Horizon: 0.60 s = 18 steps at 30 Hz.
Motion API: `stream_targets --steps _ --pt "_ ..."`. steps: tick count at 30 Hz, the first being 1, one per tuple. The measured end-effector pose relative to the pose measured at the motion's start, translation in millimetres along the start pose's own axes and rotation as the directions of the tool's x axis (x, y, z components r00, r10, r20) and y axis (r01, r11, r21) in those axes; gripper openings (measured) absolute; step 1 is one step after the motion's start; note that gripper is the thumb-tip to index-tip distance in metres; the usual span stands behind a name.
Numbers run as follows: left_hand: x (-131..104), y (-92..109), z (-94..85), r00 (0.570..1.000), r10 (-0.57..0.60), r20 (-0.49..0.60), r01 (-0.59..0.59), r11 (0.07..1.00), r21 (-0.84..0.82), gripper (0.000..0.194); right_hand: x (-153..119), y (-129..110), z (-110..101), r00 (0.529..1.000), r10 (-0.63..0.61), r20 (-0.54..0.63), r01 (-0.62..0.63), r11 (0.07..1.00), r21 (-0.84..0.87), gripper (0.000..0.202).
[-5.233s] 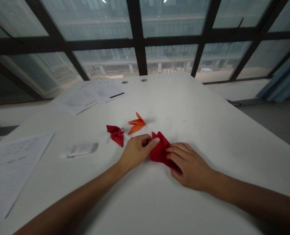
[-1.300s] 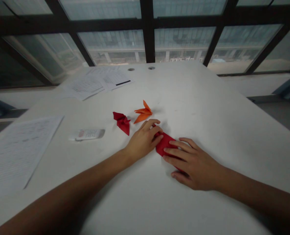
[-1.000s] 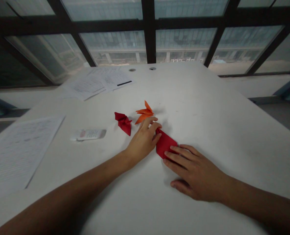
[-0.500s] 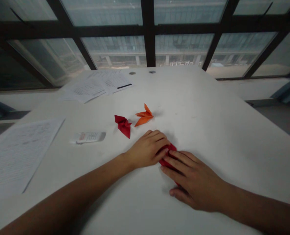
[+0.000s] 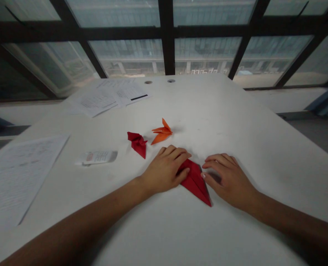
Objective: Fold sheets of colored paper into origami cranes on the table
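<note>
A sheet of red origami paper (image 5: pixel 196 180), folded into a long pointed kite shape, lies on the white table with its sharp tip toward me. My left hand (image 5: pixel 168 167) holds the paper down at its left side, fingers curled over the upper edge and thumb on top. At the right edge is my right hand (image 5: pixel 226 179), fingers bent and thumb apart from them. The thumb tip is close to the paper; whether it touches, I cannot tell. Beyond my left hand sit a red folded paper figure (image 5: pixel 137 144) and an orange folded paper figure (image 5: pixel 162 132).
A white packet with printing (image 5: pixel 99 157) lies left of the figures. Printed sheets (image 5: pixel 105 96) are spread at the back left, and another written sheet (image 5: pixel 25 173) lies at the left edge. Large dark-framed windows (image 5: pixel 169 44) stand behind the table (image 5: pixel 235 125).
My right hand has lifted off the red paper and moved right and up to its edge, uncovering the pointed end. My left hand stays on the paper.
</note>
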<state>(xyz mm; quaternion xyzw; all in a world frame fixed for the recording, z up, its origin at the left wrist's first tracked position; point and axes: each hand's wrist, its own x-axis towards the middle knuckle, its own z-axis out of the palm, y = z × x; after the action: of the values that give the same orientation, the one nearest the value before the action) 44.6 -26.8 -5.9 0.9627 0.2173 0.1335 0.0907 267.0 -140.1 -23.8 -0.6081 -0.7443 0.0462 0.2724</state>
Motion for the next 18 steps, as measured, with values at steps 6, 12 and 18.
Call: stream_targets --steps 6,12,18 --pt "-5.6 10.9 1.0 0.991 -0.102 -0.091 0.117 0.976 0.185 0.037 -2.6 -5.7 1.3 0.999 0.032 -0.011 -0.033 0.999 -0.030 0.016" --pt "-6.4 10.4 1.1 0.997 -0.055 -0.054 0.064 0.983 0.175 0.026 -1.2 -1.8 2.6 0.999 0.034 -0.001 -0.034 0.999 -0.010 0.015" --pt "-7.0 9.8 -0.7 1.000 -0.021 -0.003 0.021 0.995 0.102 0.020 2.8 5.4 -0.1 1.000 0.010 0.006 -0.010 1.000 -0.018 0.007"
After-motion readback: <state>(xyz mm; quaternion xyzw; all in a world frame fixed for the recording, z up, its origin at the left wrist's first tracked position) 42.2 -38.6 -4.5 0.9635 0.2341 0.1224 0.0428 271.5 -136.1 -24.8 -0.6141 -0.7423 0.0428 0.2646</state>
